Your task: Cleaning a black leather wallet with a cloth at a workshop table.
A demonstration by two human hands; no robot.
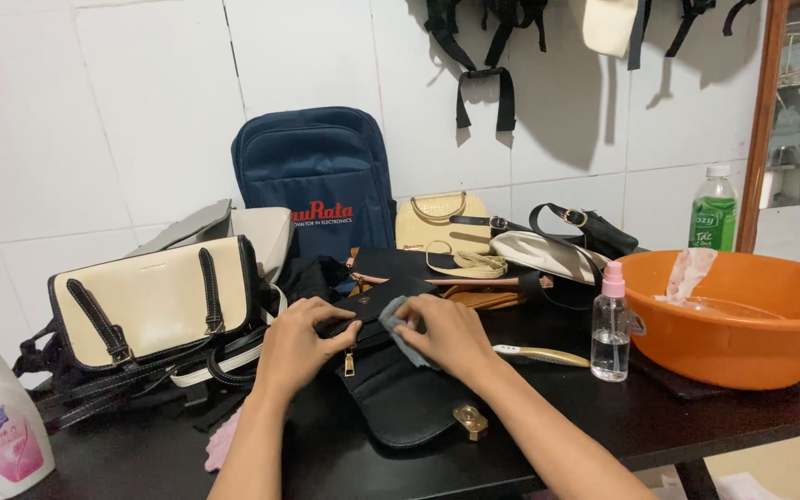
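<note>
On the dark tabletop (743, 417), a black handbag (400, 389) lies directly under both hands, its long axis running away from the person. Left hand (296, 344) presses its upper edge, fingers curled closed on it. Right hand (446, 335) (equally near) pinches a grey cloth (400, 326) against the bag.
</note>
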